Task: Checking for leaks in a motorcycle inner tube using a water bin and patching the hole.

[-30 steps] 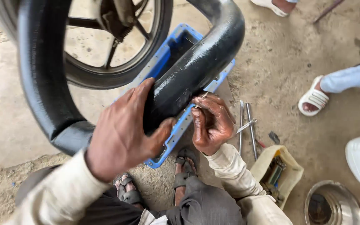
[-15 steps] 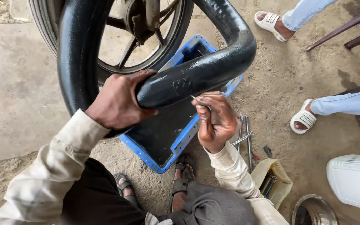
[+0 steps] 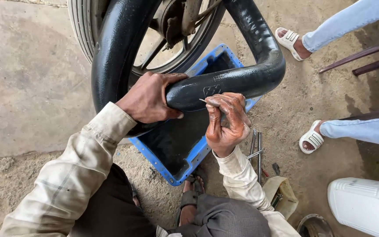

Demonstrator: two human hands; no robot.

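Observation:
A wet black inner tube (image 3: 242, 79) loops up in front of me, bent over a blue tray (image 3: 198, 156) of dark water. My left hand (image 3: 148, 98) grips the tube from the left, thumb underneath. To its right, my right hand (image 3: 227, 123) pinches a thin pointed stick (image 3: 203, 101) between thumb and forefinger, with the tip against the tube's lower side near an embossed mark.
A motorcycle wheel (image 3: 88, 35) stands behind the tube. Metal tyre levers (image 3: 256, 149) and a small tan tool bag (image 3: 281, 197) lie on the dirt at right. Another person's sandalled feet (image 3: 311, 136) and a white plastic container (image 3: 365, 206) are nearby.
The view has shifted and the tube has come lower and closer. My left hand has slid along the tube. My right hand keeps the stick at the tube.

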